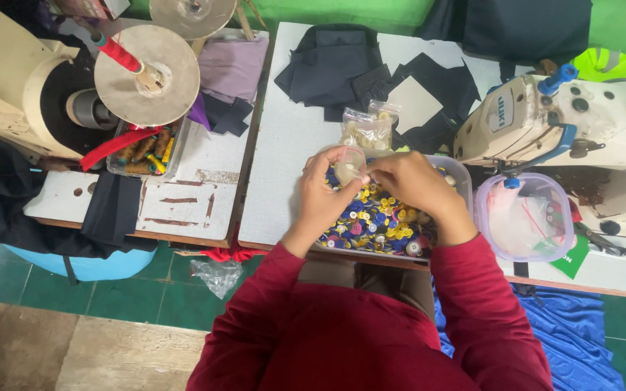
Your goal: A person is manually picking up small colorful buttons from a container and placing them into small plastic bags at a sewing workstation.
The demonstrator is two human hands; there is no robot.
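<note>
Over the near edge of a grey sewing table, a small clear plastic bag [351, 165] is held up between two hands, directly above a clear tub of coloured buttons [378, 217]. The left hand [325, 190] is closed around the bag's left side, thumb and fingers pinched on the film; the right hand [411, 182] is curled narrow at its right edge, fingertips meeting at what seems to be the mouth. The bag is judged light, limp and slippery, best gripped at its rim, since the film would crumple lower down. Just beyond it, a second bag of pale buttons [368, 129] lies on the table [284, 145], with dark cloth pieces [331, 69] farther off. To the right, a lidded round container [524, 217] sits before a cream sewing machine [545, 119]. Far left, a thread cone [119, 54] stands on another machine.
</note>
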